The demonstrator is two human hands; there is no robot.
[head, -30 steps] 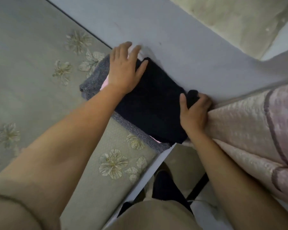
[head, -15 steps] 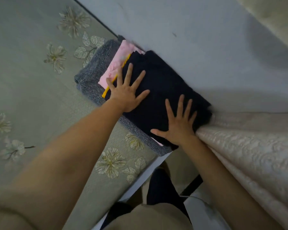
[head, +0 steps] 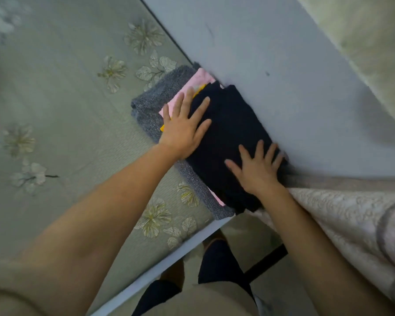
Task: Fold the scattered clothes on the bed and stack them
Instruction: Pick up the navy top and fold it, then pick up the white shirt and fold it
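A stack of folded clothes lies at the corner of the bed, against the pale wall. A dark navy garment (head: 228,133) is on top. Under it show a pink garment (head: 200,82), a sliver of yellow cloth (head: 198,91) and a grey knitted garment (head: 156,99) at the bottom. My left hand (head: 185,126) lies flat with spread fingers on the stack's left side, across the navy and pink layers. My right hand (head: 257,167) presses flat on the near right part of the navy garment.
The bed sheet (head: 55,110) is grey-green with flower prints. A quilted pink-and-cream blanket (head: 351,213) hangs at the right, touching the stack. The pale wall (head: 271,53) runs behind. My legs and the floor show beyond the bed's edge (head: 169,258).
A second ago my right hand gripped the navy garment's right edge and my left hand lay at its far end. Both hands now lie flat on top of it.
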